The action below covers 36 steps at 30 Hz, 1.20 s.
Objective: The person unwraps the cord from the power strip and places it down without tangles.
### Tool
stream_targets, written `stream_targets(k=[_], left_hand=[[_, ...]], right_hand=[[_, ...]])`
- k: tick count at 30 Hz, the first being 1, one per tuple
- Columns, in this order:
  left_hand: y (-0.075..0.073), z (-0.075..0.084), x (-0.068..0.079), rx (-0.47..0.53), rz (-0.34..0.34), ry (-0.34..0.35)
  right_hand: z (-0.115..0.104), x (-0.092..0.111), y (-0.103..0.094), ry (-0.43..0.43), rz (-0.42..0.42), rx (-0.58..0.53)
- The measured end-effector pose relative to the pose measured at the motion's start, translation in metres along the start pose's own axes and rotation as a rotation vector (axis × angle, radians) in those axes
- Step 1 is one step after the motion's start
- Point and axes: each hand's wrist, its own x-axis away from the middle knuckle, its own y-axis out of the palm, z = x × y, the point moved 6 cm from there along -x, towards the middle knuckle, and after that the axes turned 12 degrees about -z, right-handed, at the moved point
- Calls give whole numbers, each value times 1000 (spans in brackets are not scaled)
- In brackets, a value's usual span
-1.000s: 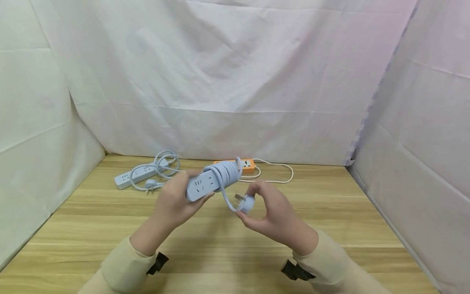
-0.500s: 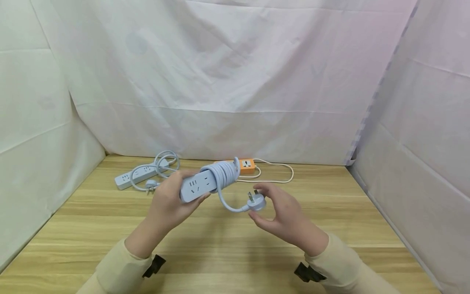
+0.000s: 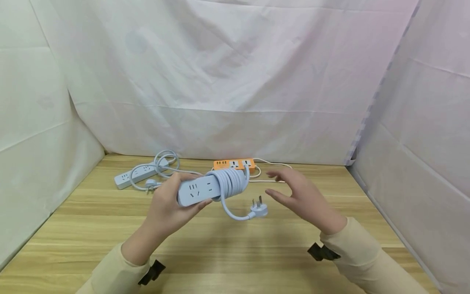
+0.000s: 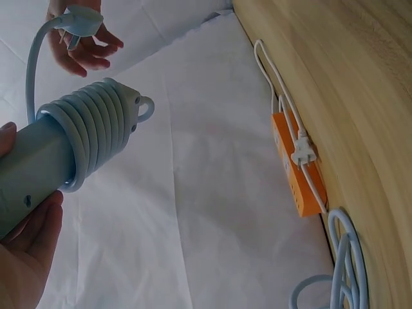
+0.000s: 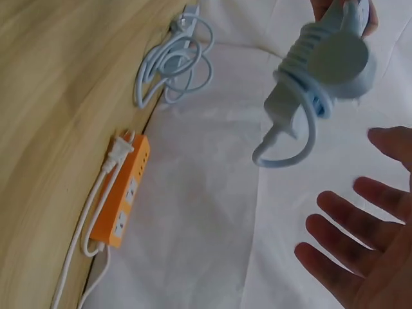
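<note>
My left hand grips the near end of a pale blue power strip, which is lifted above the table. The strip's cord is wound in several tight turns round its far end. From the coil a short length of cord hangs in a curve, ending in a three-pin plug with its pins up. Just right of the plug, apart from it, is my right hand, its fingers spread and holding nothing. The right wrist view shows the plug's round back and the loose fingers.
At the table's back left lies a second pale blue power strip with a loosely looped cord. An orange power strip with a white cord lies at the back middle. White cloth hangs behind the table and at both sides.
My right hand has let go of the plug and moved right, away from it. The plug now hangs from its cord. My left hand still grips the strip, the coil slightly lower.
</note>
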Motion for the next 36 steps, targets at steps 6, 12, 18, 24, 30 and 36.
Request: stream_targets(k=[6, 12, 18, 24, 30, 36], left_hand=[[4, 4, -1, 70, -29, -51], [13, 10, -2, 100, -74, -63], [17, 13, -4, 133, -85, -43], [21, 7, 0, 141, -114, -72], [26, 3, 1, -37, -200, -77], [45, -1, 0, -153, -472, -194]], right_hand=[[5, -18, 7, -44, -198, 11], [0, -27, 24, -157, -276, 48], [-4, -29, 29, -255, -220, 109], [-4, -27, 31, -282, -232, 171], [-2, -22, 35, -237, -250, 257], [-3, -20, 39, -210, -245, 312]])
